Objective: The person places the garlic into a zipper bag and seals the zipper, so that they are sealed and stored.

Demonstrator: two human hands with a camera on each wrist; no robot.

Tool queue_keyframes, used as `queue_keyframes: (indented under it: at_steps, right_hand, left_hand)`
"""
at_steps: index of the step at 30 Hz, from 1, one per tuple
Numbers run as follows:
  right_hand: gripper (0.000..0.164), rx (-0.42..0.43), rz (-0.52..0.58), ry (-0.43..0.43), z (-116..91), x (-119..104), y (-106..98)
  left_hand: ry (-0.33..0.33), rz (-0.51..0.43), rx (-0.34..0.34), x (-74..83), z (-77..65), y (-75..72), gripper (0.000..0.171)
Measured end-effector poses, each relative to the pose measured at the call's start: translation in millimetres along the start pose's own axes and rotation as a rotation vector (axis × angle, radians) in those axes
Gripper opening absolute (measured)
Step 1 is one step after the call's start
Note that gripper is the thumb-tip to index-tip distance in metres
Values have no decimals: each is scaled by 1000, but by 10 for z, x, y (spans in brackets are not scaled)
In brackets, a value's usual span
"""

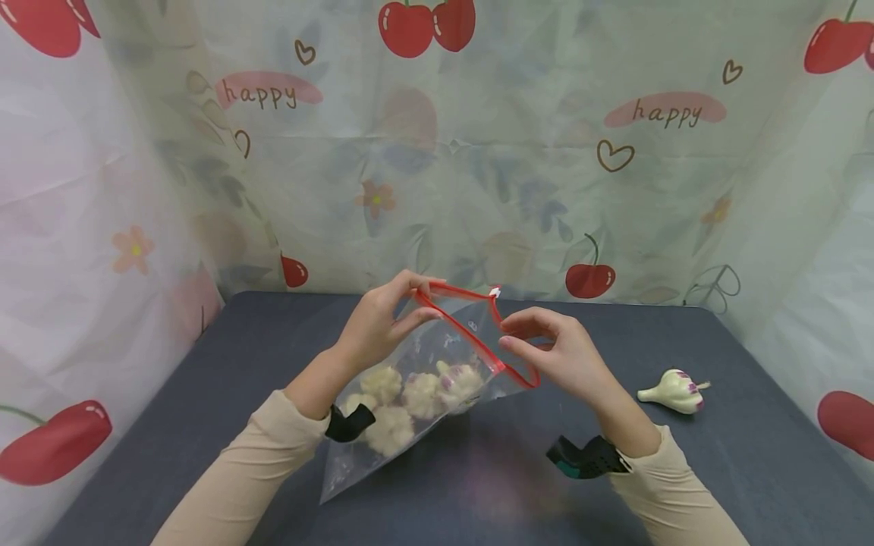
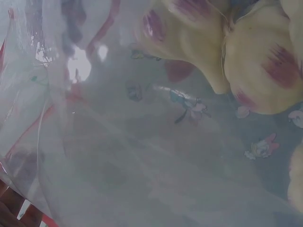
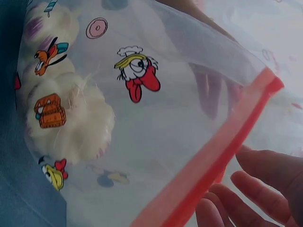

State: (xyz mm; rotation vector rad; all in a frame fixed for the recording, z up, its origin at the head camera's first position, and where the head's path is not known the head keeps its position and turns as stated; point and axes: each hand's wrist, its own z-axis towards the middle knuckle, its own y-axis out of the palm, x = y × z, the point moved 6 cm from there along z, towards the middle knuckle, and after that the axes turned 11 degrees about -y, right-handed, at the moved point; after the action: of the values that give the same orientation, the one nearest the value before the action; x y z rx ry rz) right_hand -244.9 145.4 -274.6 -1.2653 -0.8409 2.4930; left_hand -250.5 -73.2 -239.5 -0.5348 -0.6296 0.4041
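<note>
A clear zip bag point(image 1: 447, 334) with a red zip rim is held up over the table, its mouth gaping. Several garlic bulbs point(image 1: 422, 394) lie together in its lower part. My left hand point(image 1: 382, 318) pinches the rim at the bag's upper left corner between thumb and fingers. By the opposite side of the mouth is my right hand point(image 1: 556, 349), thumb and fingers apart, fingertips at the red rim point(image 3: 222, 151). Whether they touch it, I cannot tell. Through the film in the left wrist view, garlic bulbs point(image 2: 265, 61) show close up.
One loose garlic bulb point(image 1: 674, 392) lies on the dark table point(image 1: 273, 334), right of my right forearm. A printed curtain point(image 1: 478, 182) with cherries surrounds the back and sides. Black straps with camera mounts point(image 1: 587, 457) sit on both wrists.
</note>
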Motion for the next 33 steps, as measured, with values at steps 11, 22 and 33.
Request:
queue_keyframes:
  at_steps: [11, 22, 33]
  right_hand:
    - [23, 60, -62, 8, -105, 102, -218]
    - [27, 93, -102, 73, -216, 238, -385]
    - [29, 126, -152, 100, -316, 398, -517]
  left_hand:
    - [-4, 3, 8, -3, -7, -13, 36]
    - [10, -5, 10, -8, -7, -15, 37]
    - [6, -3, 5, -23, -12, -8, 39]
